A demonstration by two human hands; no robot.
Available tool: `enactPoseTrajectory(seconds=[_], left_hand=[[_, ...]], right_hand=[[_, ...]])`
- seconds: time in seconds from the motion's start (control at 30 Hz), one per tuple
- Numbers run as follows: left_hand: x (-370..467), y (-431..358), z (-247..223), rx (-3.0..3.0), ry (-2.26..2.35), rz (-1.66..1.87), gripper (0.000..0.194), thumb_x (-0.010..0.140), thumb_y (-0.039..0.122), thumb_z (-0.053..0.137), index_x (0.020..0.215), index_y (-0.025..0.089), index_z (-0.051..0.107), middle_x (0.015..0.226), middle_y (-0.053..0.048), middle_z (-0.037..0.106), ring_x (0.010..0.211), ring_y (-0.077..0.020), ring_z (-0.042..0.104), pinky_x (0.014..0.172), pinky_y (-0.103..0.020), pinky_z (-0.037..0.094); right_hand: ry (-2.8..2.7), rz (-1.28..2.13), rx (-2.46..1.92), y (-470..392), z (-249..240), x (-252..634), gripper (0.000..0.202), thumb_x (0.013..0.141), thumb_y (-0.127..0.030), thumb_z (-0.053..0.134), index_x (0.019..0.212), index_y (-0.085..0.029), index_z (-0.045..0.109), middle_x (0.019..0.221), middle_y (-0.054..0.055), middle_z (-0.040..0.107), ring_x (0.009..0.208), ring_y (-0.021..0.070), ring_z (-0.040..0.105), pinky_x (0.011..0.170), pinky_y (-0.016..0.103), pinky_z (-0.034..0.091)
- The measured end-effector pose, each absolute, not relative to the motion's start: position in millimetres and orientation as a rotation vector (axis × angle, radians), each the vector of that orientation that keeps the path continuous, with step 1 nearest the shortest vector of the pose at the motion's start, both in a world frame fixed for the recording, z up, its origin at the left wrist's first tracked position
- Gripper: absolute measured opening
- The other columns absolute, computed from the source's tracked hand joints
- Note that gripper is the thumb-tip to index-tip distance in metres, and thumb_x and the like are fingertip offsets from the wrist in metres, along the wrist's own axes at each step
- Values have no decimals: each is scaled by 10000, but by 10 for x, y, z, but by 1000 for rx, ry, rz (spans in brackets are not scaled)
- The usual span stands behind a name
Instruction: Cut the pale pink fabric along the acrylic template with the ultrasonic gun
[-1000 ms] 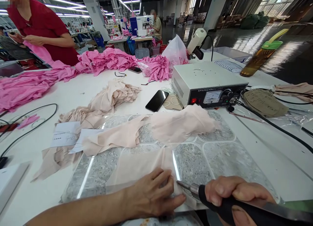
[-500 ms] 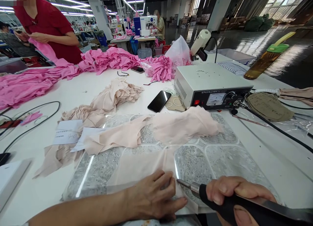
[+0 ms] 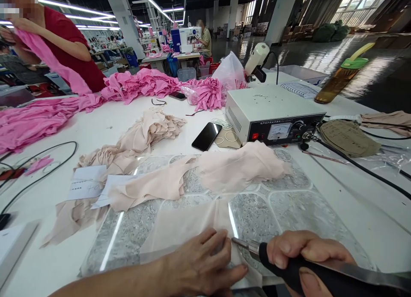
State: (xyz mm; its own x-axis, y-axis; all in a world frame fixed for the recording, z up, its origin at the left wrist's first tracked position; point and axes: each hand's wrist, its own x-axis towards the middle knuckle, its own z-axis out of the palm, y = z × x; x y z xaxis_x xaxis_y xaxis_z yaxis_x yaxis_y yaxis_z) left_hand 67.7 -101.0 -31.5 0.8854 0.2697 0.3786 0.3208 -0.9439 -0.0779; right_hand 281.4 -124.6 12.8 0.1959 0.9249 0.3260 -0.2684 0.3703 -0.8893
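White table with a grey marble-look mat on it, set up on a big sewing floor.

Closest to the camera, the left hand is down on a sheer pale fabric piece lying on the mat, fingers bent and bunched close, one digit poking out to the right. Can't tell if the fingertips are pinching the cloth or just pressing on it. Right hand is wrapped around a black-handled tool, its metal tip right by the left fingers, at the fabric's right side. Can't tell whether the tip actually touches the cloth.

Just past that, a peach stack sits across the mat, with a narrower peach bundle to its left, partly over a paper slip. Another handwritten slip lies on more beige cloth, next to a ruffled beige pile.

Further back there's a black phone lying flat beside a metal control box with a dial meter and a lit red switch; a thick black cable runs off its front. An amber bottle with a green lid is behind the box.

Pink fabric is heaped along the far left edge, where a person in red holds up a strip of it. Way back, someone sits at a sewing machine.
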Motion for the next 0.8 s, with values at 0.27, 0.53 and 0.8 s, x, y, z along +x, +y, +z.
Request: enactPoseTrajectory(seconds=[0.27, 0.53, 0.8], left_hand=[[616, -936, -157, -3075, -422, -643, 332, 1011, 394, 461, 1198, 141, 568, 1087, -125, 595, 1142, -283, 551, 903, -379, 495], [570, -515, 42, -3151, -769, -607, 253, 967, 52, 388, 1111, 126, 582, 1073, -136, 630, 957, -215, 606, 800, -342, 498], [839, -84, 118, -3432, -671, -88, 155, 908, 100, 578, 1012, 190, 648, 1110, -66, 626, 1014, -194, 600, 938, -317, 431]], right_hand=[[-965, 883, -802, -1211, 81, 2815, 129, 849, -184, 603, 918, -273, 538, 747, -12, 578, 580, 140, 585, 543, 321, 557], [-573, 804, -845, -1070, 12, 2905, 136, 700, -214, 676, 746, -220, 549, 668, -32, 512, 526, 117, 530, 512, 300, 534], [-540, 808, -990, -1134, -125, 3071, 242, 698, -379, 738, 835, -223, 614, 851, 14, 590, 753, 169, 616, 710, 319, 577]])
